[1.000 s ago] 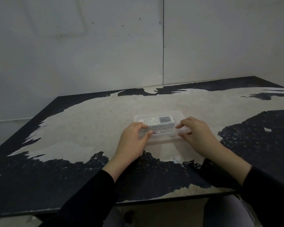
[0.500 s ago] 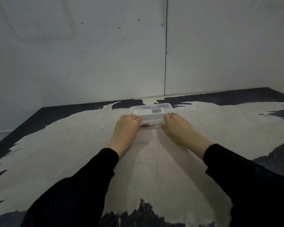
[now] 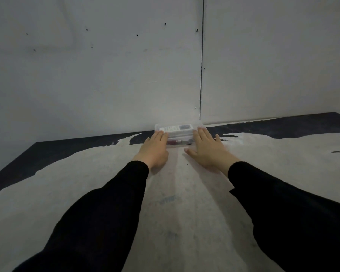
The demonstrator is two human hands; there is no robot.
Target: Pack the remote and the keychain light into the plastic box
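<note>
Plastic box (image 3: 178,134): sitting closed at wall (image 3: 106,85) foot, remote (image 3: 175,128) and keychain light (image 3: 175,142) showing inside. Left hand (image 3: 155,150), right hand (image 3: 206,149): lying flat, fingers extended, pressing box ends, gripping nothing. Risk: lid likely popping if latch is not seating; box possibly jamming against wall.

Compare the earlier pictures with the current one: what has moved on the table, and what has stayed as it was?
The plastic box has been pushed away from the person, across the table to its far edge by the wall. The left hand and right hand went with it, arms stretched, fingers now flat. Unchanged: the remote and keychain light lie inside, lid shut.
</note>
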